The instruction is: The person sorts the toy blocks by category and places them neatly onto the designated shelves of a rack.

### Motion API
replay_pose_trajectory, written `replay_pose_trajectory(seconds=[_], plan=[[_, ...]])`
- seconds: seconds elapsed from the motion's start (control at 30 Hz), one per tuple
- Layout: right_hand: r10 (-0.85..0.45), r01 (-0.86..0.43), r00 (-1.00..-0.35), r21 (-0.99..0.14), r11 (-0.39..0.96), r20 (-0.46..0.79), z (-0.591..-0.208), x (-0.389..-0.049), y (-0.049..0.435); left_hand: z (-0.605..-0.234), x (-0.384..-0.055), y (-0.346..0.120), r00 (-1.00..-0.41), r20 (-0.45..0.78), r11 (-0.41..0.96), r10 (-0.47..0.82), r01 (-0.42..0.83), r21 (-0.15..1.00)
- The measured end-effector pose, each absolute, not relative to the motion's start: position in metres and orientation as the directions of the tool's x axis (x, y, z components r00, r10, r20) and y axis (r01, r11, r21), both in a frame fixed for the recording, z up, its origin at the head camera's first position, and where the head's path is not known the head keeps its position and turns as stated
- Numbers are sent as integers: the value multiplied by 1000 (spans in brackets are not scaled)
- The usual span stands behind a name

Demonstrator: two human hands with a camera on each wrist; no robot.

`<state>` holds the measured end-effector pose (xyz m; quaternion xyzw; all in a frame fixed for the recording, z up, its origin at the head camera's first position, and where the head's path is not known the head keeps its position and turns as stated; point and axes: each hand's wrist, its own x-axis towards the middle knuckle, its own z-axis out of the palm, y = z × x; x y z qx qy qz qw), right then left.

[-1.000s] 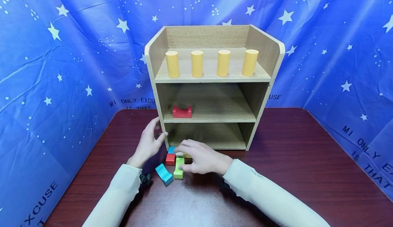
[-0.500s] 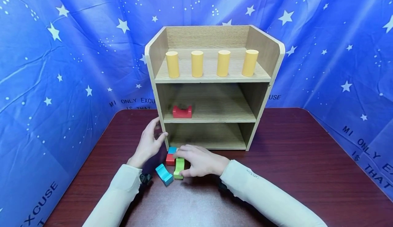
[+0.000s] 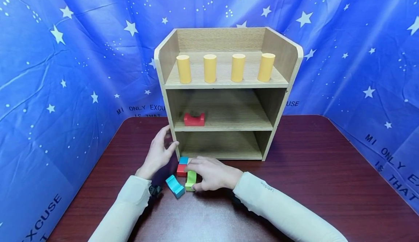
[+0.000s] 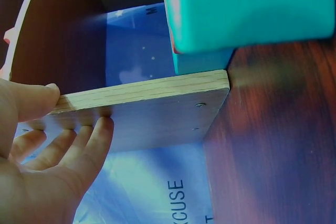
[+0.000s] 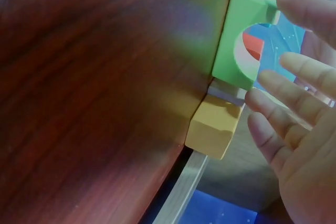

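In the head view my left hand [image 3: 159,154] holds the left side panel of the wooden shelf unit [image 3: 223,127]. Its thumb lies on the panel's front edge and its fingers rest on the outer face, as the left wrist view shows. My right hand [image 3: 214,173] is over a green arch block [image 5: 228,45], with the thumb right at one end and fingertips right at the other. Beside it stand a red block [image 3: 181,170], a blue block [image 3: 183,160] and a curved teal block [image 3: 175,186]. A yellow block [image 5: 214,125] and a whitish block [image 5: 227,91] show in the right wrist view.
Several yellow cylinders [image 3: 210,68] stand in a row on the top shelf. A red arch block [image 3: 194,119] sits at the left of the middle shelf. The dark red table [image 3: 314,173] carries everything, with a starry blue curtain [image 3: 98,45] around it.
My right hand has shifted slightly toward me and settled over the green arch block, with its thumb now at the near end. The left hand has not moved.
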<state>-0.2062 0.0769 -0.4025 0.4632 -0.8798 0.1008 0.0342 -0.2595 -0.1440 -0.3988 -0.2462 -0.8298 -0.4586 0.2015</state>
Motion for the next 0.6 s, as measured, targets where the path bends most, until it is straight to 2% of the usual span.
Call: replay_pose_trajectory(seconds=[0.2, 0.6], plan=[[-815, -832, -555, -109, 544, 166, -404, -206, 76, -399, -259, -144, -797, 560, 454, 224, 594, 664], [-794, -814, -580, -86, 574, 183, -405, -205, 78, -399, -260, -144, -797, 561, 466, 223, 592, 657]])
